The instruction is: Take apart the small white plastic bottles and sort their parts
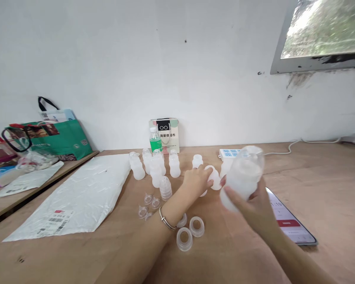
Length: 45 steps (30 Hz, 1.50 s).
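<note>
My right hand (253, 201) is wrapped round a frosted white baby bottle (242, 177) with a clear dome cap, raised above the table and slightly blurred. Farther left, my left hand (197, 179) reaches in among the bottles. Its fingers and thumb close on a tilted white bottle (214, 179) without a cap. Behind that hand stands another capless bottle (197, 161). Several capped bottles (156, 173) form a group to the left. In front of them are stacked clear caps (165, 188), clear nipples (143, 212) and ring collars (184, 239), some partly hidden by my left forearm.
A phone (290, 221) lies right of my right hand, near a white power strip (229, 154). A white plastic mailer (77, 193) covers the table's left part. Against the wall stand a green-labelled bottle (155, 142) and a paper bag (173, 138). A green bag (62, 138) is far left.
</note>
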Each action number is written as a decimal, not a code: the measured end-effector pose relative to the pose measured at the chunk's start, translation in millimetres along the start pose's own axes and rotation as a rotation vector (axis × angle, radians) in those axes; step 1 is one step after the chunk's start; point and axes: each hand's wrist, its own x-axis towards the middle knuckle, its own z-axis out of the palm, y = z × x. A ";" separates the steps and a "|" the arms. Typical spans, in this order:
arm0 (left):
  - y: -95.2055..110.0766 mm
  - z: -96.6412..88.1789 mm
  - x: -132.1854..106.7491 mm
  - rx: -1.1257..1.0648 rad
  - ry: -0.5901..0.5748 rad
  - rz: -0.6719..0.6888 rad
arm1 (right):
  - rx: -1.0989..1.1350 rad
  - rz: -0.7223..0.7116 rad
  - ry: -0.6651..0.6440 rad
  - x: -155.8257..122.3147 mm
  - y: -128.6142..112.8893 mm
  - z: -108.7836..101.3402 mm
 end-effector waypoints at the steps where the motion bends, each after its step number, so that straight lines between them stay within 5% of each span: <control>1: -2.5 -2.1 0.5 0.023 0.006 0.005 | -0.017 0.043 0.047 9.3 2.0 -9.9; 6: -10.9 -3.9 8.2 0.108 0.027 0.022 | -0.056 0.269 0.085 63.2 38.8 -53.7; 8: -12.4 -0.5 13.9 0.121 0.031 0.023 | -0.045 0.406 -0.037 78.1 61.2 -58.0; 12: -14.8 7.6 23.9 0.129 0.044 0.026 | -0.014 0.432 -0.145 86.3 94.4 -43.2; 17: -19.6 12.2 30.3 0.128 0.044 0.010 | 0.020 0.379 -0.237 84.8 108.1 -18.0; 28: -24.5 19.6 32.5 0.094 0.045 -0.029 | -0.014 0.329 -0.303 83.0 106.7 5.8; 39: -25.4 25.0 18.2 0.029 0.104 -0.178 | -0.046 0.272 -0.199 75.8 89.0 -5.3; 42: -23.8 8.7 5.7 -0.054 0.258 -0.179 | -0.030 0.232 -0.180 63.1 67.7 -3.0; 45: -20.8 -15.8 -14.5 -0.464 0.450 -0.073 | -0.014 0.245 -0.304 46.4 47.0 7.2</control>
